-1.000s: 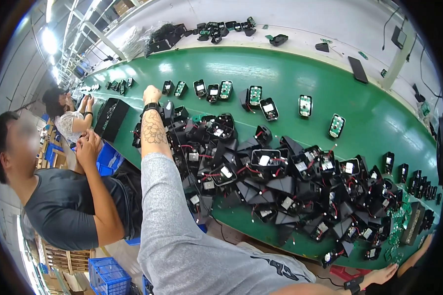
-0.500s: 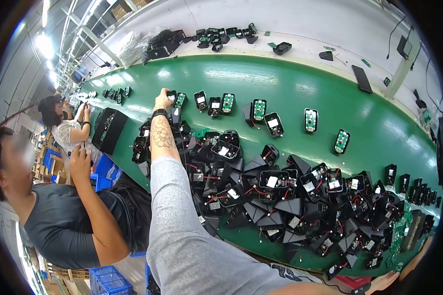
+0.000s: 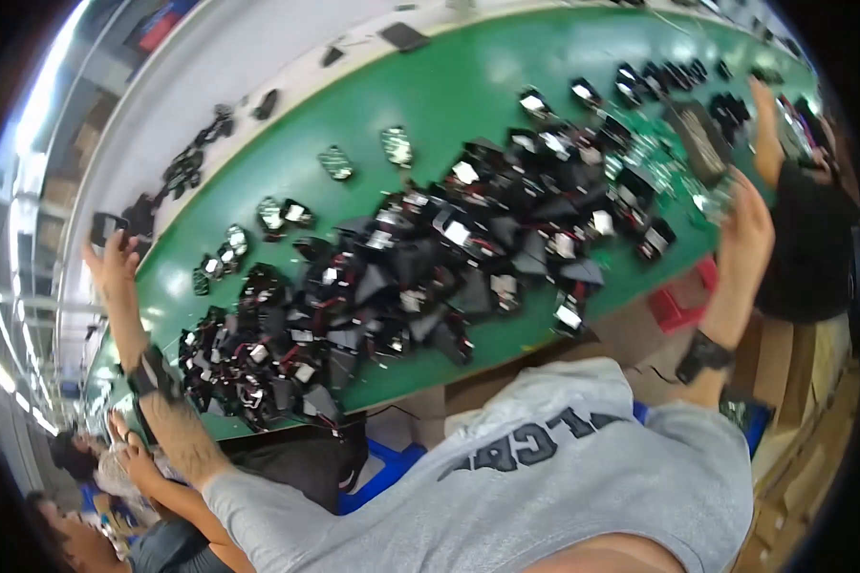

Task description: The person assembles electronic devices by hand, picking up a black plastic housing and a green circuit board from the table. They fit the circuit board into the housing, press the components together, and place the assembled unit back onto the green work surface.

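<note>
Circuit boards [image 3: 655, 158]: loose green pile, upper right of the frame, on the green worktop [image 3: 506, 57]. Your right hand [image 3: 747, 227] is the nearer one; the pile lies to its left and above, closest pieces just beside your fingertips. Contact: blurred, cannot tell. Grip: fingers extended upward; cannot tell whether you pinch a board. Long dark box [image 3: 698, 143] lies just right of the pile, long axis slanting from upper left to lower right. Your left hand [image 3: 115, 267], far left of the frame, well apart from the boards: fingers parted, black object [image 3: 108, 226] at their tips; cannot tell if held. Black cases [image 3: 475, 286] heaped mid-frame, between your hands.
</note>
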Tool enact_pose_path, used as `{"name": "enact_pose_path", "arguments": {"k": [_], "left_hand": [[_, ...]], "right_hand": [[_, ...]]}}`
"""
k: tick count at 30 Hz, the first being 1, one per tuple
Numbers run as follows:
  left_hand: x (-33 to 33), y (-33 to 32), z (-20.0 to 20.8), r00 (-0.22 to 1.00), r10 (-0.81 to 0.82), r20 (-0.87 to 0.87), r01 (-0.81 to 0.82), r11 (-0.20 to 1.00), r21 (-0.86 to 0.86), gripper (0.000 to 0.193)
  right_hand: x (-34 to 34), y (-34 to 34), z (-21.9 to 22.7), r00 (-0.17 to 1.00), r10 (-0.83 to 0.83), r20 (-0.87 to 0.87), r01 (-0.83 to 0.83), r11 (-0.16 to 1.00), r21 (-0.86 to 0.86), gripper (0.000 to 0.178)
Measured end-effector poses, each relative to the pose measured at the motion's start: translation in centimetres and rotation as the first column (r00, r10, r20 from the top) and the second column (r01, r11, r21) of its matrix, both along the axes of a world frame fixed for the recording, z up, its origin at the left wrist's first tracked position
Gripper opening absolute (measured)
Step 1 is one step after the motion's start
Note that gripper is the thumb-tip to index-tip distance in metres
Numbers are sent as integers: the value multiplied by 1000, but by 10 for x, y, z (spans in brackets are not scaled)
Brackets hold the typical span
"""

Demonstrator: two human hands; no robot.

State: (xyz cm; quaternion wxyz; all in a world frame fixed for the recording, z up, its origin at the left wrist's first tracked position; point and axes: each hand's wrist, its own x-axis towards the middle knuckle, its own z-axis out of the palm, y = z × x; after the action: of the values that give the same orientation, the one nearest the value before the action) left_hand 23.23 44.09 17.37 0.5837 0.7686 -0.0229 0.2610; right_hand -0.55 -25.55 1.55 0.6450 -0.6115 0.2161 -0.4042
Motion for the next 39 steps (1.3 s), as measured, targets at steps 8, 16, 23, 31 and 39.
{"name": "enact_pose_path", "arguments": {"k": [8, 16, 23, 31, 39], "left_hand": [[-218, -332, -29, 651, -696, -303, 632, 718, -290, 56], [-240, -392, -122, 583, -788, -198, 599, 582, -551, 56], [-240, -402, -125, 551, -788, -276, 614, 607, -505, 55], [-232, -400, -130, 561, -774, -294, 607, 626, -489, 55], [-229, -401, -137, 560, -793, -241, 609, 591, -529, 54]], "right_hand": [[-12, 108, 23, 592, 805, 25, -805, 593, -12, 31], [-46, 100, -3, 577, 791, 205, -813, 580, 51, 19], [-43, 102, -1, 586, 785, 200, -809, 579, 100, 19], [-29, 108, 2, 559, 824, 90, -829, 553, 83, 19], [-26, 116, 6, 609, 793, -17, -790, 609, 70, 18]]}}
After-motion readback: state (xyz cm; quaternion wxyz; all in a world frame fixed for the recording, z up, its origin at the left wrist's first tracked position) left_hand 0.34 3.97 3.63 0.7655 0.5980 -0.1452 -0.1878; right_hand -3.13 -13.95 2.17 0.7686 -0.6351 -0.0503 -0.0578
